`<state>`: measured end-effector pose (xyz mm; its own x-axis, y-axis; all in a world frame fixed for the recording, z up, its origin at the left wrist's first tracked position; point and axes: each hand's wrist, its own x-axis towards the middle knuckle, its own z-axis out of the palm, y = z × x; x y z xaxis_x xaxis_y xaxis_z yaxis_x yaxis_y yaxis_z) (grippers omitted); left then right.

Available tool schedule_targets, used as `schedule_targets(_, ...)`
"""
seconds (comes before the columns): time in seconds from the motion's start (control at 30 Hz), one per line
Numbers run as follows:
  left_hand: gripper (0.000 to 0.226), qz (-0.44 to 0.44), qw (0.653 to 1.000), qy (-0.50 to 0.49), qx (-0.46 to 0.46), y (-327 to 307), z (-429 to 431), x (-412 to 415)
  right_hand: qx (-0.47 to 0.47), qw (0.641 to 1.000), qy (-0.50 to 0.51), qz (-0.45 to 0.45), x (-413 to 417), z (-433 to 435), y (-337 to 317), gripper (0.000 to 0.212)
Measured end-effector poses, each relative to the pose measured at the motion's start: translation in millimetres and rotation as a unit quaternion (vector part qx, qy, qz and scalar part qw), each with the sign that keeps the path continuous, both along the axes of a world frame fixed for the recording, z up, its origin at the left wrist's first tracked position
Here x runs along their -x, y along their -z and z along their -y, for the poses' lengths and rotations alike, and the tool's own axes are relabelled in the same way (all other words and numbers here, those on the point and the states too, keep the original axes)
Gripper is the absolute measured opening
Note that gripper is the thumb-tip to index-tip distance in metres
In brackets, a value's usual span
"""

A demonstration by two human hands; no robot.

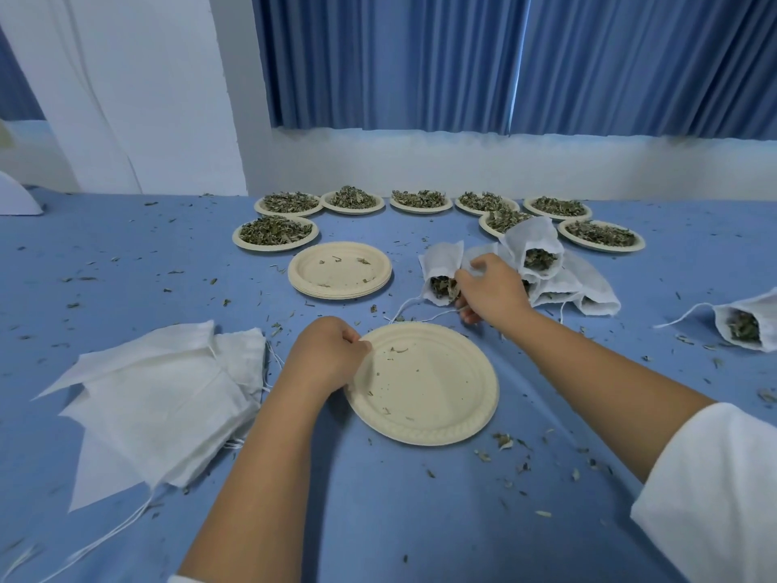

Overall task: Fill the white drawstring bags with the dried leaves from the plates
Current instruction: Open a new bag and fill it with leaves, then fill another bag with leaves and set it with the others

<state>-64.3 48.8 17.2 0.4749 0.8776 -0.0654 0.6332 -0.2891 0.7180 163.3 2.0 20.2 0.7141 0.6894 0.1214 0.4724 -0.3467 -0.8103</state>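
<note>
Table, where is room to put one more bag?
Bare cloth, only crumbs: left of the leaf plates, beyond the flat bags; and this side of the emptied plate. Crowded by the filled bags at the right hand.

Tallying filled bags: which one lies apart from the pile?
The bag at the far right, lying alone; the pile sits by the right hand.

The plate (424, 382) looks like matt cream paper pulp with a ribbed rim. The empty bags (155, 397) are thin, matt white cloth, faintly creased. The tablecloth (378, 519) is smooth blue fabric. The leaves (275, 230) look dry and rough.
</note>
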Motion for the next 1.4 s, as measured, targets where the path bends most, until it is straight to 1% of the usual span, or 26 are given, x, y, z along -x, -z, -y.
schedule_targets(0.03,0.014,0.004,1.000,-0.003,-0.002,0.4,-0.6,0.1,-0.002,1.000,0.002,0.001,1.8,2.2,-1.3,0.030)
schedule_targets(0.07,0.013,0.009,1.000,-0.008,-0.003,0.4,-1.5,0.6,-0.002,1.000,0.005,0.019,3.8,4.6,-3.4,0.022)
schedule_targets(0.1,0.013,0.015,1.000,-0.015,-0.003,0.2,-2.7,1.1,-0.001,0.999,0.006,0.045,5.0,6.4,-4.8,0.019)
schedule_targets(0.17,0.013,0.034,0.999,-0.031,-0.003,-0.1,-6.1,2.9,0.019,0.996,-0.010,0.090,8.6,9.6,-7.7,0.032)
schedule_targets(0.2,0.013,0.046,0.998,-0.041,-0.004,0.3,-8.6,4.3,0.039,0.995,-0.028,0.090,11.6,11.1,-9.8,0.039)
schedule_targets(0.27,0.014,0.073,0.995,-0.067,-0.010,1.7,-14.1,6.9,0.096,0.991,-0.068,0.059,18.2,13.7,-14.2,0.050)
schedule_targets(0.3,0.014,0.087,0.993,-0.084,-0.013,2.3,-17.1,8.5,0.128,0.987,-0.088,0.039,21.9,15.5,-16.6,0.052)
schedule_targets(0.33,0.014,0.102,0.989,-0.102,-0.014,2.6,-19.8,9.9,0.155,0.981,-0.113,0.015,25.6,17.6,-19.2,0.050)
schedule_targets(0.4,0.016,0.132,0.981,-0.140,-0.017,2.5,-24.7,11.8,0.170,0.969,-0.174,-0.049,30.8,20.2,-22.2,0.036)
schedule_targets(0.47,0.022,0.165,0.971,-0.173,-0.028,1.8,-29.6,12.3,0.135,0.960,-0.216,-0.115,34.4,19.1,-23.1,0.015)
schedule_targets(0.5,0.021,0.189,0.963,-0.190,-0.032,0.7,-31.2,12.3,0.109,0.960,-0.222,-0.133,36.0,16.8,-22.9,0.008)
schedule_targets(0.53,0.018,0.223,0.953,-0.205,-0.026,0.1,-33.5,11.8,0.079,0.963,-0.216,-0.141,37.3,12.9,-22.2,0.010)
schedule_targets(0.57,0.015,0.265,0.939,-0.220,-0.013,-0.6,-35.6,10.9,0.049,0.968,-0.200,-0.146,38.7,7.8,-21.8,0.019)
schedule_targets(0.63,0.023,0.355,0.903,-0.240,0.033,-1.5,-38.9,8.2,-0.005,0.976,-0.157,-0.152,41.7,-4.9,-21.2,0.039)
schedule_targets(0.67,0.028,0.385,0.889,-0.244,0.050,-1.4,-40.6,6.8,-0.022,0.978,-0.140,-0.150,43.9,-12.2,-21.5,0.042)
schedule_targets(0.7,0.032,0.398,0.883,-0.242,0.054,-0.3,-42.2,5.5,-0.031,0.980,-0.128,-0.147,46.9,-20.1,-21.8,0.043)
schedule_targets(0.8,0.041,0.362,0.906,-0.218,0.016,3.9,-45.6,0.4,-0.038,0.983,-0.100,-0.152,56.6,-47.0,-19.0,0.044)
schedule_targets(0.9,0.043,0.312,0.928,-0.202,-0.025,9.8,-49.8,-6.1,-0.023,0.988,-0.077,-0.135,65.9,-72.0,-13.0,0.041)
schedule_targets(0.97,0.041,0.264,0.945,-0.189,-0.046,13.6,-54.3,-10.7,-0.005,0.993,-0.074,-0.095,69.4,-85.3,-8.1,0.040)
schedule_targets(1.07,0.047,0.180,0.967,-0.171,-0.064,17.3,-63.3,-14.8,0.034,0.996,-0.079,0.000,69.8,-97.0,-3.7,0.042)
schedule_targets(1.23,0.046,0.091,0.981,-0.149,-0.080,19.8,-77.9,-22.2,0.132,0.982,-0.051,0.124,66.9,-108.5,-2.1,0.038)
schedule_targets(1.33,0.042,0.067,0.983,-0.149,-0.078,19.6,-82.9,-24.9,0.156,0.974,-0.045,0.159,68.6,-110.2,-3.3,0.035)
schedule_targets(1.4,0.044,0.066,0.981,-0.161,-0.082,18.3,-83.8,-25.7,0.154,0.971,-0.047,0.176,72.5,-107.6,-4.5,0.037)
